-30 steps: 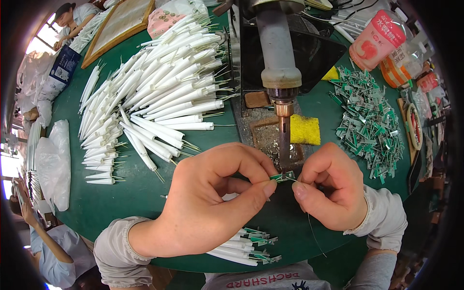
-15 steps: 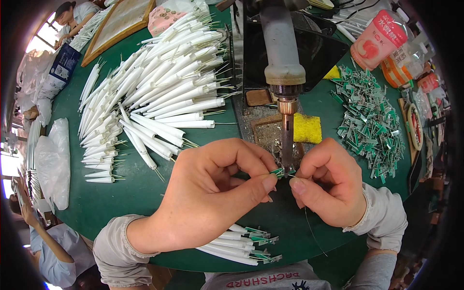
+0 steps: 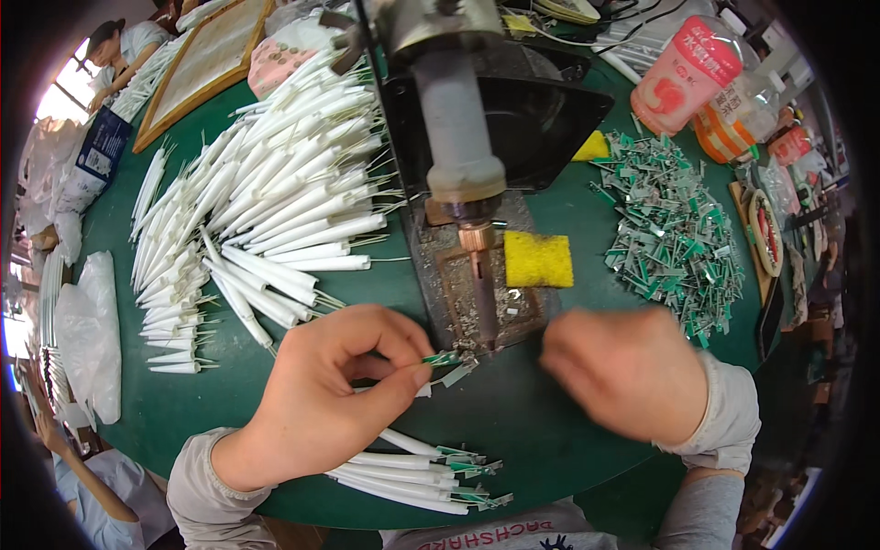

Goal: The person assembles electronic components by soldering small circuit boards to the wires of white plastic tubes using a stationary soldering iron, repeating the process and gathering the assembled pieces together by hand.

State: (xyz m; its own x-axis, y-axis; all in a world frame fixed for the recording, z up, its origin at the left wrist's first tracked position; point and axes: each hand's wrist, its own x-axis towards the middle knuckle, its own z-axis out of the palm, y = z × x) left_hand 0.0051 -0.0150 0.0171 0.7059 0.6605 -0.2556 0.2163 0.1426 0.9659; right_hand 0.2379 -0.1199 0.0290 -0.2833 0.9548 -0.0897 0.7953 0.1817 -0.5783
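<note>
My left hand (image 3: 335,394) is closed, pinching a small green circuit board (image 3: 442,358) between thumb and fingertips. A flat silvery strip (image 3: 456,374) sticks out beside the board. Just right of it, the dark tip of an upright soldering iron (image 3: 483,293) points down, a small gap from the board. My right hand (image 3: 632,371) is off to the right of the iron, blurred by motion; whether it holds anything is not visible. Below my left hand lie several white tubes (image 3: 399,477) with green boards at their right ends.
A big heap of white wired tubes (image 3: 275,202) covers the left of the green table (image 3: 302,367). Green board pieces (image 3: 674,238) are piled at right. Near the iron lies a yellow sponge (image 3: 539,259). Bottles (image 3: 687,73) stand at back right; a person (image 3: 128,50) sits far left.
My right hand has moved away from the iron tip to the right, and the thin wire at its fingers no longer shows. My left hand has drawn the board slightly left of the tip.
</note>
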